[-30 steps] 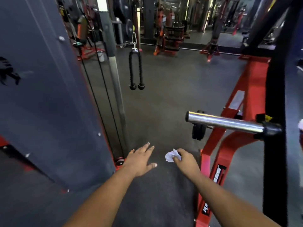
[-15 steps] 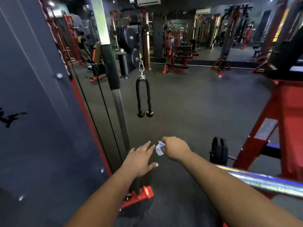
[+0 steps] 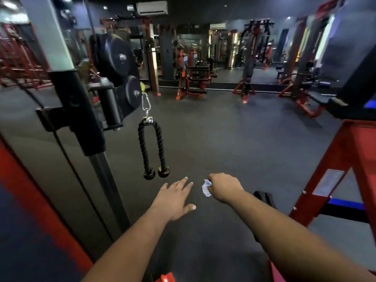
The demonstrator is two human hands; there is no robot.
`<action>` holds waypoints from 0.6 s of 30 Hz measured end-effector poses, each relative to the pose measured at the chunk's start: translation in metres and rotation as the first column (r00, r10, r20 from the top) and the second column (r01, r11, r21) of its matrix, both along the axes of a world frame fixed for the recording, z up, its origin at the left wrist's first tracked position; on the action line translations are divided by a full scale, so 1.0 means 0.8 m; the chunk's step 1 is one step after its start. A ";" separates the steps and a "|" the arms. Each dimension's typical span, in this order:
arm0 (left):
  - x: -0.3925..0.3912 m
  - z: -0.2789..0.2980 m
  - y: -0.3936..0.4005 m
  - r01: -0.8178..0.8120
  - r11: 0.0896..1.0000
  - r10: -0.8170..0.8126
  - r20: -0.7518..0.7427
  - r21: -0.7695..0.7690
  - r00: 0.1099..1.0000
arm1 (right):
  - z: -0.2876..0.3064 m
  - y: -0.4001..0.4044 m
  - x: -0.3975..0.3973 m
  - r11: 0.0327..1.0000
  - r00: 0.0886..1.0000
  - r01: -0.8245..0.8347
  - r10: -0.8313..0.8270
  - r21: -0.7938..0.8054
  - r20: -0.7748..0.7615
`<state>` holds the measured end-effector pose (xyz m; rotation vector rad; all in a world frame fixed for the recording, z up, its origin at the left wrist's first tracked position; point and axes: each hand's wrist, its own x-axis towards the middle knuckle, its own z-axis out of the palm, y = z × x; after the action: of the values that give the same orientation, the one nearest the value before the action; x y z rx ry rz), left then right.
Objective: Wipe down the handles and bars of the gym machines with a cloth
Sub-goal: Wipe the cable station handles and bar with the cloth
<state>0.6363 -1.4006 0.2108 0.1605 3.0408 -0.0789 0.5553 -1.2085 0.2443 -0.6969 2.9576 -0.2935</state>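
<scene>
Compared with the earlier frame, the view has tipped upward: the rope handle (image 3: pixel 153 148) now hangs larger at centre left, and the shiny bar at the lower right is gone from sight. The left hand (image 3: pixel 174 198) stays flat with fingers spread, holding nothing, just below the rope's ends. The right hand (image 3: pixel 224 187) grips a small white cloth (image 3: pixel 206 187), bunched in its curled fingers, between both hands.
</scene>
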 end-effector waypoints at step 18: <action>-0.357 0.002 -0.022 0.237 0.971 -0.235 0.051 -0.032 0.971 | -0.013 0.003 -0.292 0.936 0.948 0.316 -0.316 -0.154 0.029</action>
<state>0.3508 -1.4183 0.2127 0.5135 2.9563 -0.1476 0.3218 -1.2057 0.2336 -0.2254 3.0588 -0.5547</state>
